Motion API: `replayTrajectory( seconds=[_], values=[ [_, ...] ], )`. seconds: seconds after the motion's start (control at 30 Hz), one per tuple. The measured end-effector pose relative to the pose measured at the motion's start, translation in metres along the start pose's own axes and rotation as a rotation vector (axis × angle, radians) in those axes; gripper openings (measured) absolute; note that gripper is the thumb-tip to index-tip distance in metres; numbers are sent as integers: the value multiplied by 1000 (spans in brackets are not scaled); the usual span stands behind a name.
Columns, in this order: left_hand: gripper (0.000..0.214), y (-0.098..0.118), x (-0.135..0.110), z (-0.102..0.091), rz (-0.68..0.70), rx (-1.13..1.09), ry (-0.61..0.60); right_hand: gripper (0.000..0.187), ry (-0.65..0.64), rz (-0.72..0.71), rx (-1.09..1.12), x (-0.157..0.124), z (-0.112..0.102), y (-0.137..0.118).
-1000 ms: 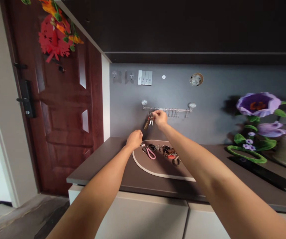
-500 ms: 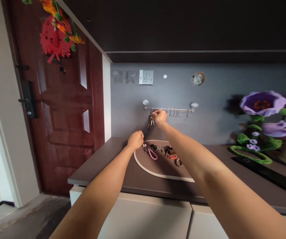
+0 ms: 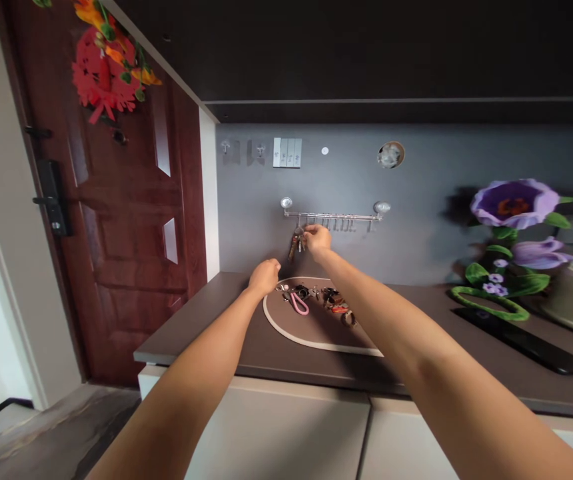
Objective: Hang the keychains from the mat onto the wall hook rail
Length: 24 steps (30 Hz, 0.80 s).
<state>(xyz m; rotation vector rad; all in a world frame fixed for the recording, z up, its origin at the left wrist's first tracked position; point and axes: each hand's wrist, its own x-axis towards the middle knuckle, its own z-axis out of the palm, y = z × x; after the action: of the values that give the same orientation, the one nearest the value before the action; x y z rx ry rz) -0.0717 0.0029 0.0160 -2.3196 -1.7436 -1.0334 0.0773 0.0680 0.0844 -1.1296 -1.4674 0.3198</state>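
Observation:
At the left end of a clear-and-silver hook rail (image 3: pixel 334 216) on the grey wall, a bunch of keys (image 3: pixel 300 243) with a brown fob (image 3: pixel 293 248) hangs below a hook. My right hand (image 3: pixel 318 239) pinches at the ring of these keys, its fingers closed. Lower and to the left, my left hand (image 3: pixel 265 275) is curled closed above the counter, by the edge of the mat; its fingertips and anything inside are hidden. On the brown mat (image 3: pixel 306 331) lie a pink strap (image 3: pixel 300 305), a red item (image 3: pixel 339 309) and several other key rings, partly behind my right forearm.
Purple fabric flowers (image 3: pixel 514 203) and a long black object (image 3: pixel 526 341) are on the counter (image 3: pixel 201 330) at right. A dark cabinet (image 3: pixel 366 53) overhangs the wall. A red-brown door (image 3: pixel 131 267) stands at left.
The view has shifted slightly. My right hand has eased a little away from the brown fob, and the keys hang more in the open below the hook. My left hand stays low.

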Motion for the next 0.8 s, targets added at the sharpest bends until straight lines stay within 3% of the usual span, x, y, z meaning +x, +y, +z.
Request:
replayTrajectory(
  seconds=[0.1, 0.27, 0.5, 0.63, 0.8],
  values=[
    [24, -2, 0, 0, 37, -16, -10, 23, 2, 96, 104, -20, -4, -6],
    [21, -5, 1, 1, 79, -34, -29, 21, -172, 155, 136, -62, -13, -8],
    [22, -12, 1, 3, 132, -7, -89, 17, -364, -33, -213, -99, -26, 22],
    [22, -16, 2, 5, 174, 51, -143, 20, -454, -159, -440, -105, -29, 29],
    [21, -19, 4, 8, 190, 102, -247, 24, -518, -229, -543, -105, -23, 30]
  ],
)
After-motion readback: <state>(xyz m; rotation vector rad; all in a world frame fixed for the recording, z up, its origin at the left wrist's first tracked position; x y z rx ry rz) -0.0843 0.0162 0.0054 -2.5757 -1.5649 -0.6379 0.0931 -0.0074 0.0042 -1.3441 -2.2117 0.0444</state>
